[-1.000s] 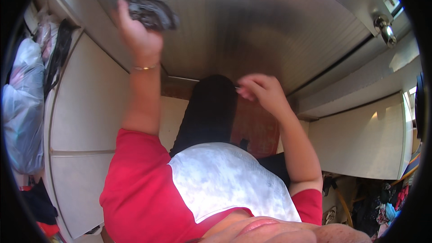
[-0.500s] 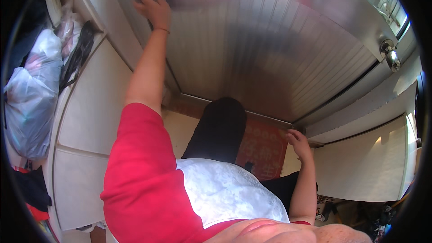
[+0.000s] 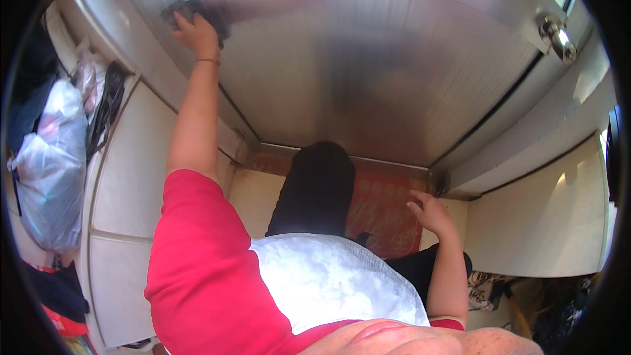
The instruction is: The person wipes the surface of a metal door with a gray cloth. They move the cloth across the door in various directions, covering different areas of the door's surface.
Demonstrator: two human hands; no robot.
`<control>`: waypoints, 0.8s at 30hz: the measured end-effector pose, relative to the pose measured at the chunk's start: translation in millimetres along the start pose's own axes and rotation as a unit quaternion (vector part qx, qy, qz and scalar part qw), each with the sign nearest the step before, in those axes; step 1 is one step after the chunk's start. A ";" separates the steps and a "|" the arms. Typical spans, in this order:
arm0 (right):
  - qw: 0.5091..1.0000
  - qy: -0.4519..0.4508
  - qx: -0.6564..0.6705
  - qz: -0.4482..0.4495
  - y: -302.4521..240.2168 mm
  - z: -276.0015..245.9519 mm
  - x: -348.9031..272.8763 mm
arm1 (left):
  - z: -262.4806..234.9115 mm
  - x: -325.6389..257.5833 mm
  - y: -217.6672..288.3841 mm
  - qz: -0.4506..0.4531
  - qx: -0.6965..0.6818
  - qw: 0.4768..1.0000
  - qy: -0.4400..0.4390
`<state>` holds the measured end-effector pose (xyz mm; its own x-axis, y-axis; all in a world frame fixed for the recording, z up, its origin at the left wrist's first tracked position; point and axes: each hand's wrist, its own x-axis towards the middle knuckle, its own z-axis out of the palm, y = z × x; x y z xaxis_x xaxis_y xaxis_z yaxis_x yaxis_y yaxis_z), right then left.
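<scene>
My left hand (image 3: 197, 36) reaches far up and left, its fingers wrapped over a dark grey cloth (image 3: 221, 16). The cloth lies against the shiny metal door (image 3: 282, 85), near the door's left side. Part of the cloth is hidden beneath the fingers. On the other side, my right hand (image 3: 432, 213) hangs free with its fingers apart and bent. It is above a red printed mat (image 3: 384, 213) and close to my lower leg. My dark-trousered knee (image 3: 319, 177) points at the door's lower edge.
A metal door knob (image 3: 559, 39) sticks out at the right. Pale cabinet panels (image 3: 135, 171) run along the left, beside a filled plastic bag (image 3: 54, 177). Another pale panel (image 3: 542, 220) stands at the right, with assorted items (image 3: 486, 289) below it.
My left hand and the cloth have moved down and a little left in the picture, still against the door. The view has shifted slightly. My right hand remains near my leg, its fingers still apart.
</scene>
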<state>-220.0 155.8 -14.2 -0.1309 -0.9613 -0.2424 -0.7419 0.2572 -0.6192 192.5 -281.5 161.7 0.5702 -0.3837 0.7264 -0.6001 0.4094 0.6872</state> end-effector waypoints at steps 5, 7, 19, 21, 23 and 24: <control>0.999 0.000 -0.009 -0.040 -21.7 -10.7 -33.1 | 10.6 -44.0 23.3 0.105 0.028 0.994 -0.005; 0.997 0.008 -0.022 -0.070 -19.9 -11.7 -45.1 | 16.8 -76.5 51.7 0.120 0.036 0.992 -0.020; 0.992 0.077 -0.053 -0.081 -13.8 -33.3 -81.2 | 58.9 -277.3 243.2 0.430 -0.032 0.892 -0.133; 0.995 0.061 -0.051 -0.068 -8.4 -34.7 -85.0 | 64.2 -307.0 268.0 0.461 -0.027 0.878 -0.126; 0.996 0.048 -0.051 -0.055 -3.8 -35.1 -88.8 | 74.7 -332.0 290.5 0.483 -0.031 0.870 -0.094; 0.997 0.044 -0.052 -0.047 -1.6 -34.9 -90.6 | 79.4 -341.0 300.4 0.487 -0.037 0.868 -0.090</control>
<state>-229.9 239.0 34.8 -0.1106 -0.9869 -0.1177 -0.8168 0.1577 -0.5549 -226.8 -93.4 120.7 -0.2889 0.0540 0.9558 -0.7065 0.6617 -0.2509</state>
